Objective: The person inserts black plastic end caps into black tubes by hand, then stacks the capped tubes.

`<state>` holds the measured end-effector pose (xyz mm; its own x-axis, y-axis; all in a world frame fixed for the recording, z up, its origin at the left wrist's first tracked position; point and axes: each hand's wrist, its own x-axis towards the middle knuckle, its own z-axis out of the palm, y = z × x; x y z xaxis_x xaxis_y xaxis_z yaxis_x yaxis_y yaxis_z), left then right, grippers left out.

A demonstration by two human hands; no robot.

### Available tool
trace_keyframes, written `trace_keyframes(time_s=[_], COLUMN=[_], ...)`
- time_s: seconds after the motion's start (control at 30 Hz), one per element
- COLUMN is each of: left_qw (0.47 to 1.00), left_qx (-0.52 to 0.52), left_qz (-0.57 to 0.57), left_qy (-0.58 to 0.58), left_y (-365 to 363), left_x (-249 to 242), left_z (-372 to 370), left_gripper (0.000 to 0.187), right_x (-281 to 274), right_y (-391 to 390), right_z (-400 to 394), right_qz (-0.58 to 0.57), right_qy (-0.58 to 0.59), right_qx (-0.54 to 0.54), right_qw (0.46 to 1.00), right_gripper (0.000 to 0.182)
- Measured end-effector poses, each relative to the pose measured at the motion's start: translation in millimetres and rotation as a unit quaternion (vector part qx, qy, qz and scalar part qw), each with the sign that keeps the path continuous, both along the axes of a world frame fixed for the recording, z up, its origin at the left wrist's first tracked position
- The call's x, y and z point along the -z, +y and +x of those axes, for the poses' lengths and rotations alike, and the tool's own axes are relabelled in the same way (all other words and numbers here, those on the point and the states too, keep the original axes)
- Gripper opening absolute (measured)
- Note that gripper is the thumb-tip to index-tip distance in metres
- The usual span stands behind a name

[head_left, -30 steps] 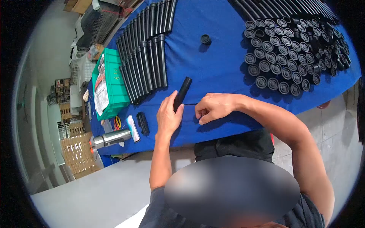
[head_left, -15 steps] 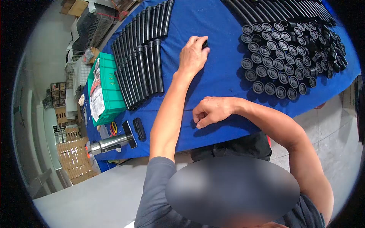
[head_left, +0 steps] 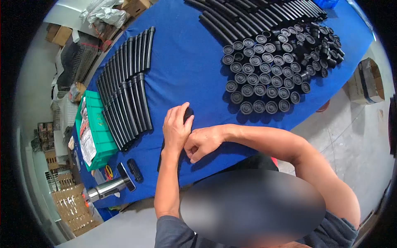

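Observation:
My left hand (head_left: 175, 126) is closed around a black tube (head_left: 160, 159), with its fingers over the dark upper end. Most of the tube is hidden beneath that hand and forearm. Close beside it on the right, my right hand (head_left: 204, 141) rests low over the blue cloth, fingers curled in a loose fist; nothing shows in it. To the left lie two rows of black tubes with wider collars (head_left: 124, 89). On the right, many round black caps (head_left: 264, 78) stand close together, ringed faces up.
More black tubes (head_left: 248, 20) lie behind the caps. A green crate (head_left: 101, 124) holds printed paper at the left. Near the front left edge are a steel flask (head_left: 108, 188), a phone (head_left: 125, 177) and a black object (head_left: 135, 170). A cardboard box (head_left: 364, 84) stands beyond the right edge.
The view has swung, shifting the table's contents left and down. My left hand has come back toward my body with the black object and now sits against my right hand, which stays curled.

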<state>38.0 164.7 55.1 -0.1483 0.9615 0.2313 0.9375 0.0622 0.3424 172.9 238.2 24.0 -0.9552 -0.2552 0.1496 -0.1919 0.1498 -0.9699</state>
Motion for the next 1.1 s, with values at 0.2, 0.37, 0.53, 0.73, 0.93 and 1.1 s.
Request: trace_keyframes(time_s=[0.2,0.37,0.53,0.73,0.93,1.1], left_qw=[0.997,0.986,0.981,0.961,0.934,0.904], left_qx=[-0.057,-0.157,-0.187,-0.128,-0.089,-0.173], left_qz=[0.02,-0.011,-0.01,-0.088,-0.146,-0.137], left_qy=[0.049,0.046,0.05,-0.229,-0.314,-0.365], left_y=[-36.2,-98.8,-112.7,-135.2,-140.6,-150.3], left_x=[-22.5,-0.6,-0.7,-56.5,-57.4,-39.1], left_z=[2.0,-9.1,-12.7,3.0,0.8,-3.7], left_gripper=[0.065,0.053,0.038,0.034,0.041,0.055], right_x=[-6.9,-9.3,-21.7,-30.8,-20.7,-22.0], right_y=[2.5,1.4,2.2,-0.7,-11.5,0.2], right_z=[2.2,3.1,5.0,5.8,1.9,8.0], right_qz=[0.011,0.008,-0.011,-0.049,-0.124,-0.099], right_qy=[-0.024,-0.042,-0.174,-0.117,0.115,-0.008], right_qx=[-0.013,-0.013,0.008,0.062,0.069,0.055], right_qw=[1.0,0.999,0.985,0.99,0.983,0.993], right_gripper=[0.028,0.031,0.043,0.07,0.065,0.057])
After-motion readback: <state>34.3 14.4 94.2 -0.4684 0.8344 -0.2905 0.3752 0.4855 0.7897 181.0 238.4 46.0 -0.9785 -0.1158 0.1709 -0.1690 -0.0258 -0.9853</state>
